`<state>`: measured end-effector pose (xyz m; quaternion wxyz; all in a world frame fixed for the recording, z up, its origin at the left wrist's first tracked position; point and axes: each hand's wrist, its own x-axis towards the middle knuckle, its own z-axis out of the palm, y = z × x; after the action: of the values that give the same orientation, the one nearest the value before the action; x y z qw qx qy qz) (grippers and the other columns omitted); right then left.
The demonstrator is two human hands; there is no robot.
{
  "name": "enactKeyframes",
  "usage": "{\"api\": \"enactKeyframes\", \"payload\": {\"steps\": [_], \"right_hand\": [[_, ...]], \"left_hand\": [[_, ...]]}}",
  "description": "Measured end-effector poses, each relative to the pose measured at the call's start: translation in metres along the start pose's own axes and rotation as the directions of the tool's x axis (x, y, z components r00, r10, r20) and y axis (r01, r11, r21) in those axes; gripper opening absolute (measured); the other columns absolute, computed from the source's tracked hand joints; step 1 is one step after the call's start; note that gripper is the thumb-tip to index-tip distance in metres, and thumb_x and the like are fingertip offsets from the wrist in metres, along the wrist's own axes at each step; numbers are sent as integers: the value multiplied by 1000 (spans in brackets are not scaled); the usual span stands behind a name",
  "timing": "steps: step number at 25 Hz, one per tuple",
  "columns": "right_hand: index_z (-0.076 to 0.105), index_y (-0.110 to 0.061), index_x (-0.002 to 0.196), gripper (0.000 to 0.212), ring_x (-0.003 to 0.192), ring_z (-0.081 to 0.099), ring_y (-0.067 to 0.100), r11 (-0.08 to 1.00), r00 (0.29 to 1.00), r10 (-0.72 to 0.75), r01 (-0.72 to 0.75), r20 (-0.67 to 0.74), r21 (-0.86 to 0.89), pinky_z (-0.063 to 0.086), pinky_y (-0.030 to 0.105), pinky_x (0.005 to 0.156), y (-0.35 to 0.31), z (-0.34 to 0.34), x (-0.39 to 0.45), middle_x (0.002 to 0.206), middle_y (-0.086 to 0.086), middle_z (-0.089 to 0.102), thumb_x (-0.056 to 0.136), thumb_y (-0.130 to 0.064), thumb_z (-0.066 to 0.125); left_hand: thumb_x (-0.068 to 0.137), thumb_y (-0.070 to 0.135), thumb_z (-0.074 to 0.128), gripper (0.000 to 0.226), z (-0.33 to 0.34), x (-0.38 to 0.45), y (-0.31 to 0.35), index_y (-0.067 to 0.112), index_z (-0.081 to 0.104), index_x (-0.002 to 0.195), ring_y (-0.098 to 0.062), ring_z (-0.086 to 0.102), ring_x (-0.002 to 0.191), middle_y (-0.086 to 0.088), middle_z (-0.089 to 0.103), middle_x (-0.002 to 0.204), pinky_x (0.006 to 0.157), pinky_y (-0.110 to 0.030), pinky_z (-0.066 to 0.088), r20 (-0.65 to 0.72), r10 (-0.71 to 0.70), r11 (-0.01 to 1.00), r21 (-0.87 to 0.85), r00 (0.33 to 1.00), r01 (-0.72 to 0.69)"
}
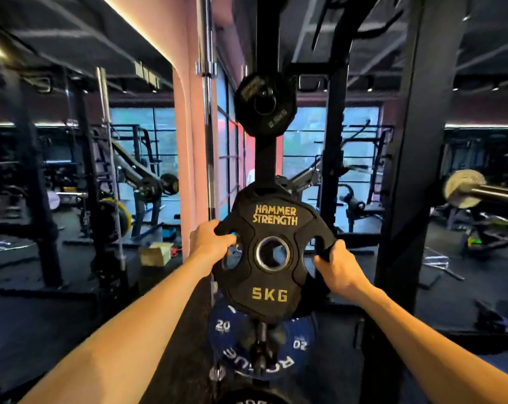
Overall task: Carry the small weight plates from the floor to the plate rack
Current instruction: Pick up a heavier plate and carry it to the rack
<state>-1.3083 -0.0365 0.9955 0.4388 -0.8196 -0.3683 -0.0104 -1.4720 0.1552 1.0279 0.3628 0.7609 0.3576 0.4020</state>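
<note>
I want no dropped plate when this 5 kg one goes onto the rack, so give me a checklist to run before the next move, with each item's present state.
1. Left hand grips the 5 kg plate through its side opening: ok.
2. Right hand grips the opposite edge: ok.
3. Plate upright, face toward the camera: ok.
4. Plate's centre hole lined up with a peg on the rack post: cannot tell, the plate hides what is behind it.
5. Plate clear of the 2.5 kg plate above: ok.
6. Plate clear of the blue 20 plate below: cannot tell, they overlap in this view.

Both arms outstretched — left hand (210, 240), right hand (335, 268) (fingers curled)
</note>
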Motion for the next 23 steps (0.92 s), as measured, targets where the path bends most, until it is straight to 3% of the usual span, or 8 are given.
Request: {"api": "enactKeyframes", "payload": {"steps": [4,7,10,14,17,20,23], "right_hand": [[41,-4,98,20,70,55,26,995,994,-95,93,-57,-30,39,32,60,-36,-26,40,76,4,54,90,-17,55],[41,-7,95,15,61,50,16,993,992,-116,115,-50,-25,39,32,55,-46,-25,62,70,0,50,91,-14,54],[39,-8,96,17,62,53,16,995,995,-91,90,-46,-30,42,33,56,-44,-11,93,73,2,53,91,-15,54],[43,-4,101,26,75,58,30,997,999,-22,18,-48,-75,44,34,64,-23,23,135,82,8,56,87,-21,56],[38,-8,99,27,82,57,32,996,999,38,-40,-24,-76,45,36,69,-5,49,159,91,9,56,89,-23,57],[37,-12,99,27,86,60,33,994,998,58,-61,-33,-86,50,44,74,17,73,177,97,9,59,89,-28,56],[35,-15,99,28,85,60,37,992,994,66,-75,-89,-99,47,43,69,26,86,198,100,12,59,91,-35,53]], "left_hand": [[77,16,70,10,-16,39,41,16,69,87,-12,54,65,-3,64,77,47,-21,35,-44,89,996,15,995,-89],[78,15,70,10,-13,66,43,14,67,87,-6,50,62,-2,62,75,47,-19,32,-42,127,992,30,991,-126],[78,15,69,8,-1,101,31,14,64,84,-5,50,61,-1,60,72,46,-18,32,-28,120,992,35,992,-119],[75,13,69,8,24,143,2,12,67,83,-9,55,62,-3,64,74,47,-19,34,-22,109,994,33,994,-108],[75,15,69,9,47,169,-28,9,68,82,-20,59,70,-5,65,73,49,-20,37,-10,120,991,62,993,-120],[81,17,68,10,72,186,-60,12,64,89,-18,57,75,-1,63,77,52,-19,36,1,170,984,61,985,-170],[88,19,63,27,89,203,-74,12,56,114,-12,53,76,0,61,89,62,-20,38,37,274,948,156,961,-276]]}}
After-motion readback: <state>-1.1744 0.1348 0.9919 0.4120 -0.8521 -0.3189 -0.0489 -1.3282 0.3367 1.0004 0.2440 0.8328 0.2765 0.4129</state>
